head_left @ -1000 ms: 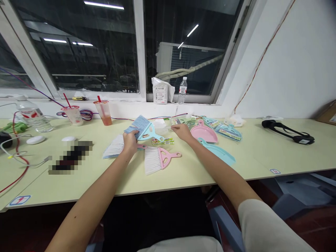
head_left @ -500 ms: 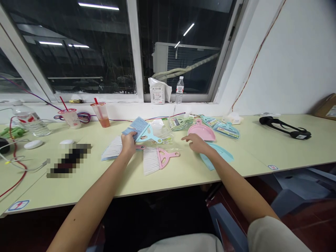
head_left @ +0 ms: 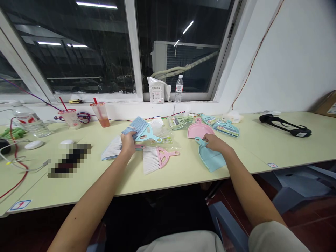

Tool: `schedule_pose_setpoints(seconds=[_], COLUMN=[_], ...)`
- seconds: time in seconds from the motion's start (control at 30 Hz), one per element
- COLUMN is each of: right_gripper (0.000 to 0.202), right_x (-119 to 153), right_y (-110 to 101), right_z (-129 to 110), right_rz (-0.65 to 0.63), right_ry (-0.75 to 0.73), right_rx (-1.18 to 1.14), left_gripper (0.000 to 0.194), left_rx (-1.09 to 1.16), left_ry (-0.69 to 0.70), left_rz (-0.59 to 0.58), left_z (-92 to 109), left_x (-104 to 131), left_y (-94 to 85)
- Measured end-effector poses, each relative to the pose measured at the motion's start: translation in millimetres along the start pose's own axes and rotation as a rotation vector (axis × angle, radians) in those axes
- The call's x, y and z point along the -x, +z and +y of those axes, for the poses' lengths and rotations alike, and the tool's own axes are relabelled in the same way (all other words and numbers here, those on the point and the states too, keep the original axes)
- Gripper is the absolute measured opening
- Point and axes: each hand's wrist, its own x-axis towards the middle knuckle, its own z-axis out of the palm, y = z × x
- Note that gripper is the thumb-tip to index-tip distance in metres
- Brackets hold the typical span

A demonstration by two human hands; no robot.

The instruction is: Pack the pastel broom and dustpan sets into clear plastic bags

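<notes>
The left hand (head_left: 128, 144) still grips the blue brush (head_left: 140, 128) by its bristles, above the pink brush (head_left: 157, 159) lying on the surface (head_left: 78, 182). The right hand (head_left: 216, 144) has swung right from the clear packets (head_left: 162, 131) and now closes on the blue dustpan (head_left: 211, 158), beside the pink dustpan (head_left: 198, 130).

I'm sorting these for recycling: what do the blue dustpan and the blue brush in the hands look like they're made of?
Blue dustpan, under the right hand: looks like moulded plastic, smooth, even pastel colour, thin rim. Blue brush, gripped by the left hand: handle looks like similar plastic; bristles look like fine synthetic fibre, though that is uncertain.
</notes>
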Motion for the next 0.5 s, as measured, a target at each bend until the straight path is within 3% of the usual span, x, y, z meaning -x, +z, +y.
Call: schedule_pose_setpoints(seconds=[0.13,0.23,0.33,0.5], right_gripper=[0.025,0.011,0.019,0.019], right_x=[-1.1,2.8,4.0,-23.5], right_y=[1.4,-9.4,-29.4,-43.3], right_z=[-7.2,-14.2,-29.1,-65.0], right_rz=[-0.056,-0.106,-0.097,0.053], right_ry=[-0.035,-0.129,-0.201,-0.057], right_rx=[-0.064,-0.146,-0.249,-0.769], left_gripper=[0.026,0.025,0.025,0.028], left_rx=[0.017,0.038,0.063,0.182], left_ry=[0.015,0.004,-0.01,-0.029], left_rz=[-0.008,-0.031,-0.053,-0.216], left_z=[-1.5,-2.5,-1.4,5.5], left_x=[-0.9,-0.4,2.6,7.7], left_y=[0.4,1.9,3.8,3.6])
